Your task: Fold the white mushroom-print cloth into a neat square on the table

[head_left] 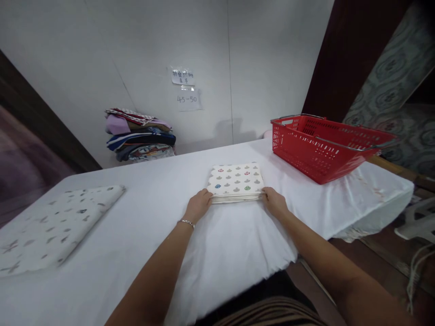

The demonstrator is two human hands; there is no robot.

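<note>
A white cloth (235,181) printed with small grey, red, blue and green shapes lies folded into a thick rectangle on the white-covered table. Its layered front edge faces me. My left hand (200,203), with a bracelet on the wrist, is closed on the front left corner. At the front right corner, my right hand (273,201) pinches the layers between thumb and fingers. Part of the fingers of each hand is hidden by the hand itself.
To the right stands a red plastic basket (306,151) with metal handles. Another printed white cloth (64,226) lies flat at the left. Stacked fabrics (141,136) sit at the back against the wall, below paper notes (189,99). The white tablecloth (149,203) hangs over the near edge.
</note>
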